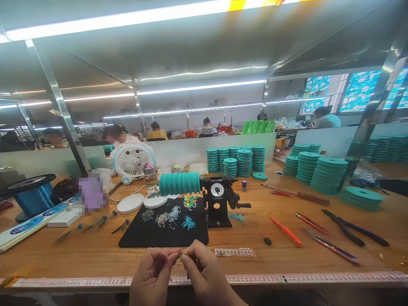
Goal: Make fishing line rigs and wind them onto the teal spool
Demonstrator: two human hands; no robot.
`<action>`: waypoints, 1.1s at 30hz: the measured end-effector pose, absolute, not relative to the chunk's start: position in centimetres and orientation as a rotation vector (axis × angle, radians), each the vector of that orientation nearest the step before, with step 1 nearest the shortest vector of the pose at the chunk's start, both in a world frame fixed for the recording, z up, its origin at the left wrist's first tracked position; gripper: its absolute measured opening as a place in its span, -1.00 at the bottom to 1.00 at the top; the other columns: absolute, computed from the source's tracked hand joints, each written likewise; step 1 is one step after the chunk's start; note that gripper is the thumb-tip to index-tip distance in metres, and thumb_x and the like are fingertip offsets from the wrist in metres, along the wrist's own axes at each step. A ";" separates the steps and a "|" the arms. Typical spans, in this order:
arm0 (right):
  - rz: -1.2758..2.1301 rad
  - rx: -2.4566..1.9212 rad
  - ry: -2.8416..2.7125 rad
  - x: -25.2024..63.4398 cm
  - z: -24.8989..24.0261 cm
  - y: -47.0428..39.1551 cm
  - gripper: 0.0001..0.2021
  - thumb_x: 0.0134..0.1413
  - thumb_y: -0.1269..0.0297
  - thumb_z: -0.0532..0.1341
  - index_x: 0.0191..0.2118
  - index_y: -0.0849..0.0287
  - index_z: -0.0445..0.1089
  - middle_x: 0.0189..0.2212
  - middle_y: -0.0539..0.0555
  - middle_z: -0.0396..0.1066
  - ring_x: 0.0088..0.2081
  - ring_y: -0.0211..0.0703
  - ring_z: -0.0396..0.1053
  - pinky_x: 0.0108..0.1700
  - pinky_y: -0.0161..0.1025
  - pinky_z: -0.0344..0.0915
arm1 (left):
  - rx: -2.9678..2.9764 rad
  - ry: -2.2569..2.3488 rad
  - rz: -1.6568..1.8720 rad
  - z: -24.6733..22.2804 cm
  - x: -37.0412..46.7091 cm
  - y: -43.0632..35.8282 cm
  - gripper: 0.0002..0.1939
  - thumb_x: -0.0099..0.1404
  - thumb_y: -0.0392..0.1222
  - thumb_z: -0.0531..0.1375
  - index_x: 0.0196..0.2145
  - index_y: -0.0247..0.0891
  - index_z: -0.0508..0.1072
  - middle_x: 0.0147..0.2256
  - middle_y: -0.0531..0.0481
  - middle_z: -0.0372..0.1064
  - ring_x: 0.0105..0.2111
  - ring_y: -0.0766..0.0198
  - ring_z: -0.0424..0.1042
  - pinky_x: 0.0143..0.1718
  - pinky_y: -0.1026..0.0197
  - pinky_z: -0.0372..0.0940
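Note:
My left hand (156,270) and my right hand (204,270) meet at the front edge of the table, fingertips pinched close together. Something tiny is between the fingertips, too small to name. Just beyond my hands lies a black mat (140,236). It carries small piles of metal parts (147,215), clear pieces (174,213), mixed-colour beads (190,203) and teal bits (189,222). A short strip of ruler (236,252) lies right of my right hand. Behind the mat stands a black hand-crank winder (217,210) with a dial, bearing a row of teal spools (178,183).
A tape measure (287,278) runs along the front edge. Pliers (347,225), tweezers (330,246), an orange-handled tool (287,231) and a screwdriver (312,197) lie right. Teal spool stacks (328,175) stand behind them. A fan (134,161) and blue wire reel (33,199) stand left.

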State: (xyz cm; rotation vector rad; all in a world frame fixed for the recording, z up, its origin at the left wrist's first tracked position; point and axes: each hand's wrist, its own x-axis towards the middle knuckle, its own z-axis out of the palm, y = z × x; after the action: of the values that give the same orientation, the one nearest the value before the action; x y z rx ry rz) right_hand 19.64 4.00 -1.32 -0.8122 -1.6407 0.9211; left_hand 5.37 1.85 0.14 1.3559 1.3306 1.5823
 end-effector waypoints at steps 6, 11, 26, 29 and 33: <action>0.857 -0.891 -1.616 19.3 -1.2 3.7 -0.77 0.16 0.23 0.06 -0.48 0.19 0.24 -0.53 -0.03 0.20 -0.45 -0.28 0.16 -0.38 -0.34 0.07 | 1.532 1.473 1.610 -0.5 5.4 1.7 -0.80 0.10 0.00 0.28 -0.46 -0.18 0.51 -0.36 -0.04 0.58 -0.28 0.10 0.56 -0.23 0.23 0.47; 0.877 -0.890 -1.591 19.1 -1.7 3.7 -0.74 0.17 0.19 0.05 -0.47 0.19 0.25 -0.53 -0.02 0.21 -0.46 -0.27 0.17 -0.39 -0.34 0.08 | 1.766 1.516 1.637 -1.0 5.0 1.8 -0.87 0.16 -0.05 0.23 -0.43 -0.12 0.50 -0.39 0.05 0.58 -0.35 0.18 0.57 -0.32 0.31 0.47; 0.990 -0.891 -1.551 20.3 -1.4 4.0 -0.70 0.21 0.07 0.06 -0.24 0.20 0.38 -0.33 0.09 0.34 -0.31 -0.18 0.30 -0.35 -0.31 0.17 | 1.722 1.446 1.651 0.1 5.6 1.2 -0.90 0.12 -0.15 0.28 -0.46 -0.14 0.41 -0.42 0.04 0.53 -0.35 0.16 0.55 -0.28 0.28 0.44; 1.082 -0.874 -1.507 20.4 -0.7 3.9 -0.72 0.11 0.08 0.15 -0.25 0.21 0.41 -0.33 0.10 0.35 -0.30 -0.16 0.31 -0.34 -0.30 0.17 | 1.702 1.386 1.600 0.4 5.8 1.1 -0.91 0.13 -0.13 0.28 -0.45 -0.14 0.44 -0.42 0.02 0.53 -0.33 0.15 0.54 -0.26 0.26 0.44; 1.148 -0.841 -1.437 20.1 -0.6 4.0 -0.71 0.06 0.06 0.19 -0.45 0.21 0.32 -0.47 0.01 0.27 -0.40 -0.24 0.21 -0.35 -0.31 0.14 | 1.716 1.374 1.514 0.6 5.9 1.0 -0.90 0.14 -0.10 0.26 -0.46 -0.15 0.47 -0.43 -0.01 0.52 -0.35 0.13 0.53 -0.29 0.23 0.44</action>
State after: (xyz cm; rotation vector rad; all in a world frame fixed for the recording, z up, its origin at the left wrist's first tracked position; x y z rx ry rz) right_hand 20.14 4.00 -0.59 -0.8408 -1.4369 1.1479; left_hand 5.91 1.02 0.58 1.7155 1.3742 1.5138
